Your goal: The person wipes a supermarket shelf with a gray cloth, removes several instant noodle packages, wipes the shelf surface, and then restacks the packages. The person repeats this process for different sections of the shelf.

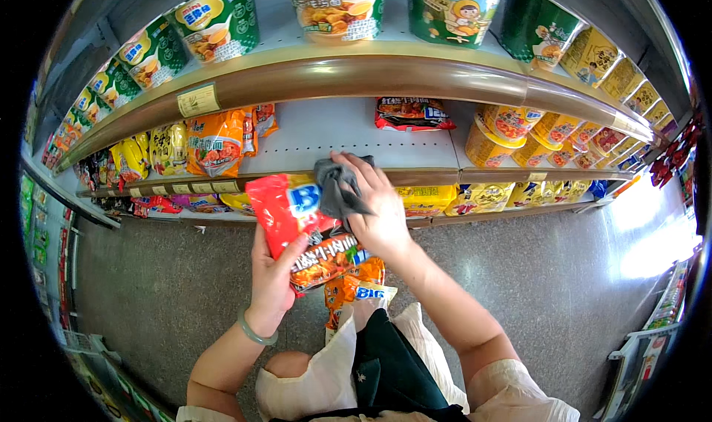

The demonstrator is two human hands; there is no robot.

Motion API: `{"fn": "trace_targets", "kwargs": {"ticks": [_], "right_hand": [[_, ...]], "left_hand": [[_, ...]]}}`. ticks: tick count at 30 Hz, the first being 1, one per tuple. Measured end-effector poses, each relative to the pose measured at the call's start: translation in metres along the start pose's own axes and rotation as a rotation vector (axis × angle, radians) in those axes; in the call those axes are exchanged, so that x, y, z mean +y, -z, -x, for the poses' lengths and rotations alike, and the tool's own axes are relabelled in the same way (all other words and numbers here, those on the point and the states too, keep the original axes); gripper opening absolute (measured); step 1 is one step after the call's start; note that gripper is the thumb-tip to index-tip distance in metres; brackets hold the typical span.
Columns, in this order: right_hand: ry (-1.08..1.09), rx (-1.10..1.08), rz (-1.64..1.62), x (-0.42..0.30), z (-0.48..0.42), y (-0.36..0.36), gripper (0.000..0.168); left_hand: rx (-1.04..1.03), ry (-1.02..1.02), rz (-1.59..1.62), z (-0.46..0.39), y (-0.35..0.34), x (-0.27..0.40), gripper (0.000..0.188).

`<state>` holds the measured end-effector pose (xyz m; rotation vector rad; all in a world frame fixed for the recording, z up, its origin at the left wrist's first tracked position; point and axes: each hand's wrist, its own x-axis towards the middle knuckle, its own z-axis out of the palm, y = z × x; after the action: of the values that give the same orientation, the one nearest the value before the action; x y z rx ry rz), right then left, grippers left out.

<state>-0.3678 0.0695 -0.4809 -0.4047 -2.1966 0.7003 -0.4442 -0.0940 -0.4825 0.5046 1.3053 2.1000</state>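
Observation:
My left hand (pixel 272 266) grips the lower left side of a red packet of instant noodles (pixel 278 210), its thumb across the front. In my right hand (pixel 378 210) is a bunched dark grey cloth (pixel 336 191), pressed against the upper right part of the packet. The cloth and my fingers hide that part. The packet is tilted and held up in front of the shelf edge. Below it, by my lap, are orange noodle packets (pixel 350 291), partly covered by the packet above and my clothing.
Orange noodle packets (pixel 214 141) stand at the left of the middle shelf (pixel 311 135), and a dark red packet (pixel 413 114) lies farther back. Noodle cups (pixel 495 138) are stacked right. Green tubs (pixel 339 10) line the shelf above. Yellow packets (pixel 428 199) sit on the bottom shelf, above the speckled floor (pixel 183 266).

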Motion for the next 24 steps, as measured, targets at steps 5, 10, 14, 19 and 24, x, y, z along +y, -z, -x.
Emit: {"fn": "trace_targets", "kwargs": {"ticks": [5,10,14,19,24], "right_hand": [[-0.164,0.060,-0.075,-0.018,0.046,0.015,0.069],[-0.686,0.492,-0.529,0.036,0.118,0.046,0.029],[-0.647,0.408,-0.352,0.098,0.226,0.059,0.031],[-0.829,0.383,-0.281,0.091,0.289,0.081,0.030],[-0.885,0.378,-0.295,0.089,0.308,0.086,0.030]], "left_hand": [[0.018,0.022,0.131,-0.009,-0.020,-0.003,0.046],[-0.194,0.236,0.137,-0.062,-0.048,-0.003,0.050],[-0.323,0.102,0.085,-0.146,-0.089,-0.025,0.046],[-0.307,0.027,-0.044,-0.195,-0.119,-0.080,0.040],[-0.236,-0.449,-0.569,-0.208,-0.131,-0.102,0.044]]}}
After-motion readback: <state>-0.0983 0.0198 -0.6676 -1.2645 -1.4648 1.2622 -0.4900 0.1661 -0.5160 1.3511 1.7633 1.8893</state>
